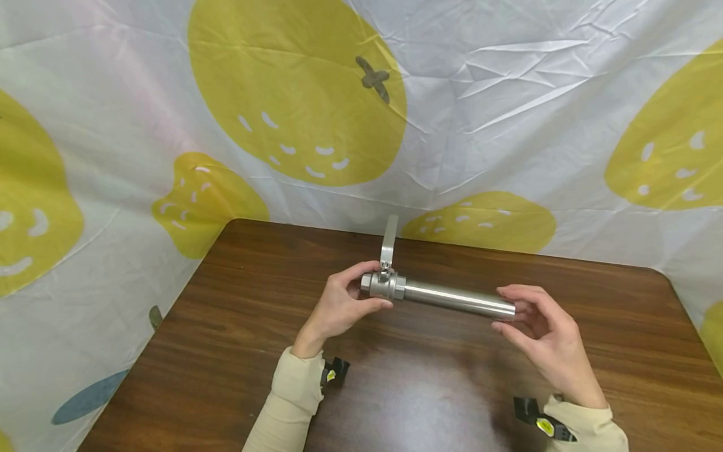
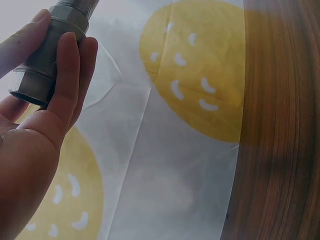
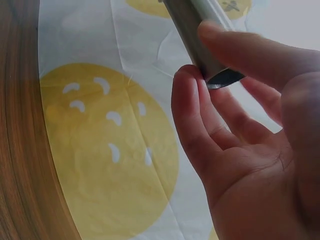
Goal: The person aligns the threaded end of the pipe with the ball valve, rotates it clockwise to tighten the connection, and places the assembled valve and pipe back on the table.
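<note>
A steel ball valve (image 1: 383,286) with a flat lever handle (image 1: 389,242) is joined to a smooth, shiny metal pipe (image 1: 457,298). My left hand (image 1: 336,307) grips the valve body, thumb on one side and fingers on the other. In the left wrist view the valve's hexagonal end (image 2: 32,86) faces the palm, and threads (image 2: 80,6) show beyond its far end. My right hand (image 1: 553,342) pinches the pipe's free end between thumb and fingertips. That open end shows in the right wrist view, where the pipe (image 3: 192,35) slants down toward the palm.
Below the hands is a dark brown wooden table (image 1: 226,351) with rounded back corners. A white cloth (image 1: 508,125) printed with large yellow fruit hangs behind the table and along its sides. Both wrists carry black straps (image 1: 556,428) over beige sleeves (image 1: 294,389).
</note>
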`<state>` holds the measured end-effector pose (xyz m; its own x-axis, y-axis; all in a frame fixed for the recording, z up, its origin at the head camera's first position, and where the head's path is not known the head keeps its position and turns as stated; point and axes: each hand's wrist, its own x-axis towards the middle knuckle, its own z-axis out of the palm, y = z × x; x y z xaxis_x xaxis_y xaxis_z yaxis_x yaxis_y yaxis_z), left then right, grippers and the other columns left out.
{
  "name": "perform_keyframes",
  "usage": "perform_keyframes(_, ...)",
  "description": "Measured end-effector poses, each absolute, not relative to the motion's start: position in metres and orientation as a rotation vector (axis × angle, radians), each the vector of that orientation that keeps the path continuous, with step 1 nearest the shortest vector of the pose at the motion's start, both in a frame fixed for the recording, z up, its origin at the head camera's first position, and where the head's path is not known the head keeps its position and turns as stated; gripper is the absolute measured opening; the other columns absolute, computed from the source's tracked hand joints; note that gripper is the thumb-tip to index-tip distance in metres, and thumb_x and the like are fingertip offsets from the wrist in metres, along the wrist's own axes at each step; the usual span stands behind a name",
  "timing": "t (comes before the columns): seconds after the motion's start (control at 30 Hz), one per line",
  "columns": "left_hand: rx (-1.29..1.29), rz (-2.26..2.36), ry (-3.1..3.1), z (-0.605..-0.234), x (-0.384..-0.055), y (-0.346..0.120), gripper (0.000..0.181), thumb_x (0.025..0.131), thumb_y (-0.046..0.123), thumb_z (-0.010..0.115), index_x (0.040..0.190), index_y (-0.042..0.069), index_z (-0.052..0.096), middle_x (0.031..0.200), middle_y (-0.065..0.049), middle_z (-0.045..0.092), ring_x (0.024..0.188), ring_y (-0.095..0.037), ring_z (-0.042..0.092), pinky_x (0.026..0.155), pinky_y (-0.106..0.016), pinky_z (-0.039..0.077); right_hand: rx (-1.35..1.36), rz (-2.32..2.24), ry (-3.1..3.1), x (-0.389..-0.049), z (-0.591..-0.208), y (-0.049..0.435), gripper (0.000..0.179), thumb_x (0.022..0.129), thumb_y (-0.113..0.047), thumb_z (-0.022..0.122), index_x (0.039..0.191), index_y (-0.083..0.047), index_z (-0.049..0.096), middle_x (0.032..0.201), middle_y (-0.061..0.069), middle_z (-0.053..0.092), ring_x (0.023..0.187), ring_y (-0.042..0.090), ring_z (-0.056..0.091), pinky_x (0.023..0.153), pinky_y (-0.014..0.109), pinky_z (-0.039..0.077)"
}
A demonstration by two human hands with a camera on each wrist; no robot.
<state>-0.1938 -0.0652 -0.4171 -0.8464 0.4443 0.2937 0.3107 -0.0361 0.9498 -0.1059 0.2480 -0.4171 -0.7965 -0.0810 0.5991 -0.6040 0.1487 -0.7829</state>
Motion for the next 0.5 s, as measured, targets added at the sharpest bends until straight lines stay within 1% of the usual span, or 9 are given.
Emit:
perform_keyframes(0.07,0.831,2.026,2.109,-0.4177,-0.1939,-0.065,0.056,0.072,-0.01,0.078,0.124,-0.004,0.056,0.119,-0.024,0.058,0.094,-0.021,0.059,0.078,-0.02,0.053,0.706,1.722,-1.946,-0.1076,-0.4188,0.2479,0.056,0.059,0.036,0.067,0.111,0.022,0.051,0.12,0.022,0.057,0.096,0.014,0.062,0.082,0.019,0.054)
perform_keyframes(0.23,0.836,2.022,2.113,-0.4185,-0.1939,-0.0644,0.056,0.072,-0.009,0.078,0.123,-0.005,0.056,0.119,-0.024,0.058,0.094,-0.022,0.059,0.078,-0.02,0.053,0.711,1.7,-1.926,-0.1087,-0.4194,0.2474,0.048,0.059,0.036,0.068,0.102,0.022,0.051,0.115,0.021,0.056,0.094,0.014,0.062,0.079,0.017,0.054)
perform_keyframes(0.5,0.858,2.023,2.121,-0.4184,-0.1943,-0.0642,0.057,0.072,-0.01,0.078,0.123,-0.006,0.056,0.118,-0.025,0.058,0.093,-0.017,0.06,0.079,-0.02,0.053,0.656,1.604,-1.997,-0.1081,-0.4201,0.2476,0.048,0.06,0.035,0.068,0.104,0.019,0.055,0.114,0.017,0.059,0.098,0.011,0.062,0.08,0.014,0.051)
